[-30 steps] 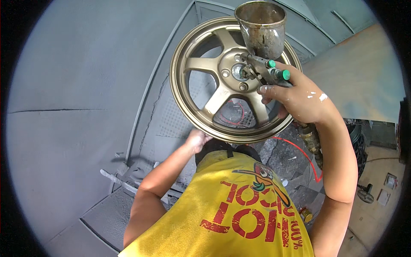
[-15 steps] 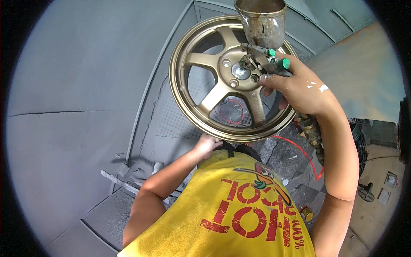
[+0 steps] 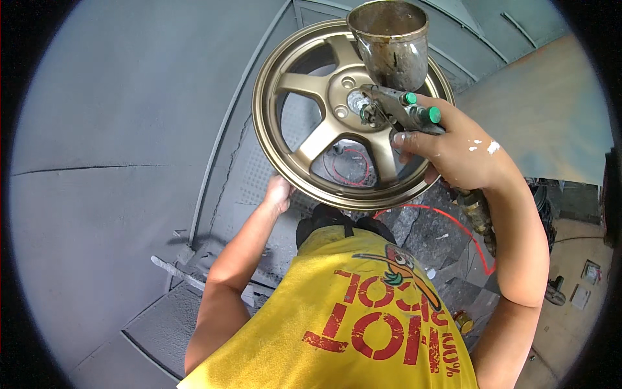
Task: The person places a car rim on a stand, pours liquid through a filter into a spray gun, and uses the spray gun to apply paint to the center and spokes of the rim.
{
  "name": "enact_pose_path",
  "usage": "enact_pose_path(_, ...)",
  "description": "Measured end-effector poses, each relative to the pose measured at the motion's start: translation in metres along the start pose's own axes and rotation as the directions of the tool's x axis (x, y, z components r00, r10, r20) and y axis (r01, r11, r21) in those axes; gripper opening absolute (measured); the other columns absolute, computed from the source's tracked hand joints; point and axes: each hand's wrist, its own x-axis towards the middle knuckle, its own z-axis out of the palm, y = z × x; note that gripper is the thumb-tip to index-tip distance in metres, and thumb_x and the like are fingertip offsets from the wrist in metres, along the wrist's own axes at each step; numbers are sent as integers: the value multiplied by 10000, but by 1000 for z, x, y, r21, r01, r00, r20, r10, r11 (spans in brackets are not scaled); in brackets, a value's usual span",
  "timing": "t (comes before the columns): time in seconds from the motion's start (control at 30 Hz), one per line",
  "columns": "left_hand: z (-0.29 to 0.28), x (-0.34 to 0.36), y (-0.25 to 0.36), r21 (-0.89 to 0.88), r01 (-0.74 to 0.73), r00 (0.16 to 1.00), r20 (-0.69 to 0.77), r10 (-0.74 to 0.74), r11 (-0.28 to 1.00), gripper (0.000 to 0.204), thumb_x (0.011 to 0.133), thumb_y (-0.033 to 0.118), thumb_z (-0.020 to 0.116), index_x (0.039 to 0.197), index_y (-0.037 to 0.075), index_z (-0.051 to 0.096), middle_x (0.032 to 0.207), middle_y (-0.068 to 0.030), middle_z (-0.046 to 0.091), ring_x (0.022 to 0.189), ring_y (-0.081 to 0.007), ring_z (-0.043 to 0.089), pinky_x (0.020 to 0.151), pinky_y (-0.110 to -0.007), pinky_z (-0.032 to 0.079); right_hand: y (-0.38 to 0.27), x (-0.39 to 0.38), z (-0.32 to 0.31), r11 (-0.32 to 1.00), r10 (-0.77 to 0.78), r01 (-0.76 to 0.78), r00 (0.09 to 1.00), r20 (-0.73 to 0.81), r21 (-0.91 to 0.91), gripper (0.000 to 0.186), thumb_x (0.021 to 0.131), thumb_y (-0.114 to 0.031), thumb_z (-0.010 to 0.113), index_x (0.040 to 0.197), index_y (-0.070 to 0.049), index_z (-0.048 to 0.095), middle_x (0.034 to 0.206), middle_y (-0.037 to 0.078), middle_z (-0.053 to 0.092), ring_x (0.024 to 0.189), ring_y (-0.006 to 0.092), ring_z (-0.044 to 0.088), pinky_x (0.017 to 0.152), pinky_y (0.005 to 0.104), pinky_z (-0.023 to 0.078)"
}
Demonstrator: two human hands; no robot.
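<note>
A bronze-gold alloy wheel with thick spokes and bolt holes round its hub faces me. My right hand is closed round a spray gun with two green knobs. A stained metal paint cup sits on top of the gun. Its nozzle overlaps the hub in the view, and the gap between them cannot be judged. At the wheel's lower left rim is my left hand, its fingers mostly hidden behind the edge. What supports the wheel is hidden.
A red hose runs across the floor at the lower right. A grey wall fills the left side, and a tan panel stands at the right. A small yellow can and a fan-like object lie on the floor.
My left hand has moved left and up along the rim. The wheel has turned, its bolt holes now at other angles, and shifted slightly left. The spray gun sits slightly lower.
</note>
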Motion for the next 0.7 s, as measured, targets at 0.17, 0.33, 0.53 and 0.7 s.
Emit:
enact_pose_path(0.17,29,-28,-15,-3,174,975,139,-172,985,239,1017,170,438,1146,72,614,992,-54,691,908,-152,666,770,-303,557,14,3,1,1000,9,-9,999,-31,6,470,875,-168,690,1301,-39,539,878,64,668,730,134,628,525,266,512)
enact_pose_path(0.33,49,-58,-56,82,312,896,307,-322,946,294,971,151,476,1247,79,545,1223,-70,618,1129,-198,589,952,-379,497,4,-2,4,999,43,-43,999,7,5,498,876,-169,692,1326,-41,522,887,72,658,748,138,630,542,272,517)
enact_pose_path(0.53,45,-66,-63,309,340,779,437,-450,888,503,864,-15,446,1367,14,445,1380,-151,504,1286,-318,481,1096,-496,360,17,-1,3,998,48,-49,998,-27,-32,503,880,-185,686,1331,-39,516,881,73,660,743,137,630,534,276,515)
enact_pose_path(0.7,36,-63,-57,97,380,828,407,-385,920,535,775,-35,454,1307,8,469,1348,-139,517,1299,-338,456,1129,-517,313,6,-3,3,995,91,-92,995,-33,-33,427,881,-176,633,1253,8,535,807,103,647,596,183,610,526,315,512)
